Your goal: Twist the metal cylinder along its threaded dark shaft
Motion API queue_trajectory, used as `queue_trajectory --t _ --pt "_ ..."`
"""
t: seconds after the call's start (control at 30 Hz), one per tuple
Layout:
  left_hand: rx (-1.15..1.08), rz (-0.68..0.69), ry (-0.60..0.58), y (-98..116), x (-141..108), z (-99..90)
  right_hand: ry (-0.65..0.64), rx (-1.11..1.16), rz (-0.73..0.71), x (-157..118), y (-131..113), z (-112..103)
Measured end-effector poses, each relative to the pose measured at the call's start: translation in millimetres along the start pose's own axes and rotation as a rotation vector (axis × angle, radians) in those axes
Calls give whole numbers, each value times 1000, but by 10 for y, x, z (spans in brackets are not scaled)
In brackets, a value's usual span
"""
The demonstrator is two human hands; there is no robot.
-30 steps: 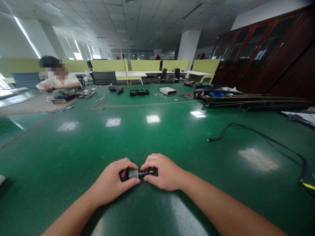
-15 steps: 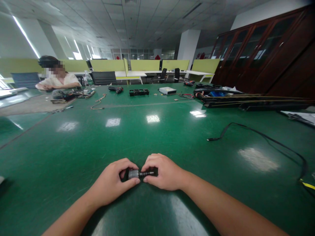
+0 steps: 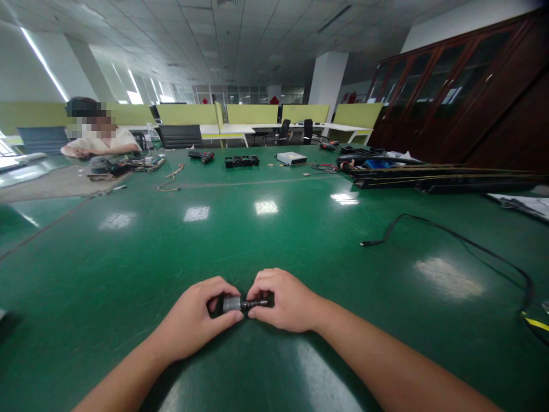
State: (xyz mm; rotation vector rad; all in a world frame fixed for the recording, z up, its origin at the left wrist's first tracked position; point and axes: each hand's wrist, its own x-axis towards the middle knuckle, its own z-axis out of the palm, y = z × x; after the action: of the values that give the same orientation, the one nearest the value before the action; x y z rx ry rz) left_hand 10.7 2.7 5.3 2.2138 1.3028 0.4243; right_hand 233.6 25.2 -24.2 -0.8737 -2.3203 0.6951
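Low over the near part of the green table (image 3: 266, 246) lies a small metal part (image 3: 232, 304), a grey cylinder with a thin, dark, stepped shaft pointing right. Its exact kind I cannot make out. My left hand (image 3: 199, 315) is closed around the cylinder, thumb in front and fingers behind. On the other side, my right hand (image 3: 285, 300) pinches the shaft near where it joins the cylinder, and the shaft's tip shows inside the curled fingers. The fingertips of both hands are close together.
A black cable (image 3: 463, 236) curves over the table at right. Farther back are a power drill (image 3: 201, 156), a black tray-like piece (image 3: 242, 161), a silver box (image 3: 291, 158) and dark long parts (image 3: 386, 174). A person (image 3: 103, 140) sits at the far left beside a pile of components.
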Motion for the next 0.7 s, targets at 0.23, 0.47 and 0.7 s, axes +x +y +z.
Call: queue_trajectory --t 0.23,0.47,0.7 --pt "8 3 -3 -10 -1 4 5 6 -2 -2 -16 -11" --pt "5 0 1 -11 -1 7 17 7 -4 -9 -22 -23" --pt "7 -6 2 8 -5 4 25 6 -9 3 -10 -20"
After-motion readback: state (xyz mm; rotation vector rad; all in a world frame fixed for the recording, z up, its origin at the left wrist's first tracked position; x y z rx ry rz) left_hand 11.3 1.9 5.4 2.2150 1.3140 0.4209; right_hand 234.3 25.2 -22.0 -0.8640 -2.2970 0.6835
